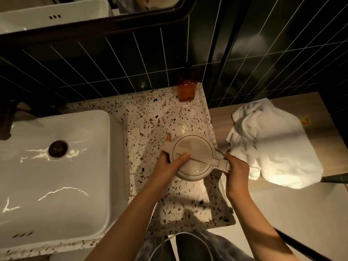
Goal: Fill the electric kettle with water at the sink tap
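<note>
A beige electric kettle (195,157) stands on the speckled terrazzo counter (150,117), seen from above with its lid closed. My left hand (169,164) wraps the kettle's left side, thumb lying across the lid. My right hand (236,170) grips the handle that sticks out to the right. The white rectangular sink (56,185) lies to the left, its dark drain (58,148) near the back. The dark tap (7,119) shows only partly at the left edge.
An orange soap bottle (186,89) stands at the counter's back right corner against the dark tiled wall. A crumpled white towel (271,144) lies on a wooden shelf (222,117) to the right. A mirror (94,14) hangs above.
</note>
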A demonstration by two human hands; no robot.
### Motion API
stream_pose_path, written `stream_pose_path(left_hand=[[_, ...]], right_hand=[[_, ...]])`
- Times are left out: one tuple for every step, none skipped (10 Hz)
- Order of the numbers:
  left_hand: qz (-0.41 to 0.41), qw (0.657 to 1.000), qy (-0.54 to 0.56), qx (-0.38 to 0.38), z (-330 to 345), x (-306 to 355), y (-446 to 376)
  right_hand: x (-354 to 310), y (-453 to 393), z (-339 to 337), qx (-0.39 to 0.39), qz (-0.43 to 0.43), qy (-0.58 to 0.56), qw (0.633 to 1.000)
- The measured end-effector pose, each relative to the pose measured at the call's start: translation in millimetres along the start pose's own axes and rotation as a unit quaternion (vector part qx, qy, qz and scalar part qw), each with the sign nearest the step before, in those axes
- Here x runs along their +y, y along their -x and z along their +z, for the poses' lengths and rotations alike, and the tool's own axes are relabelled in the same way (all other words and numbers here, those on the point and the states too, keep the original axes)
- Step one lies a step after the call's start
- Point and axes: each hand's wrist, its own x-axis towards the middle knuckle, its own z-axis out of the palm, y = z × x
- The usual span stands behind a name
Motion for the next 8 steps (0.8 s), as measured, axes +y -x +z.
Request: stream_pose_path(left_hand=[[0.0, 1.0, -0.012, -0.006, -6.8, 3.4, -5.4], [-0.001, 1.0, -0.025, 0.0, -10.8, 2.0, -7.7], [0.001, 1.0, -0.019, 0.015, -7.9, -3.2, -5.0], [-0.003, 0.999, 0.005, 0.031, -3.2, -4.6, -2.6], [0.0, 0.999, 0.015, 0.029, -2.2, -7.9, -2.4], [0.01, 1.0, 0.013, 0.018, -3.9, -5.8, 5.9], [0.003, 1.0, -0.006, 0.023, -13.2, -7.2, 12.2], [-0.003, 1.0, -0.021, 0.02, -27.0, -6.2, 25.6]], right_hand=[[2.2, 10.8, 3.6, -0.032, -0.062, 0.047, 0.996], [3.6, 10.2, 4.8, -0.036, -0.076, 0.046, 0.995], [5.8, 2.7, 2.9, -0.038, -0.081, 0.064, 0.994], [8.0, -2.9, 1.0, -0.042, -0.079, 0.092, 0.992], [4.6, -3.3, 2.6, -0.019, -0.05, 0.098, 0.994], [-0.5, 6.3, 4.9, 0.012, -0.037, 0.135, 0.99], [-8.5, 27.1, 4.1, 0.029, -0.071, 0.176, 0.981], [-12.9, 51.0, 2.4, 0.058, -0.066, 0.162, 0.983]])
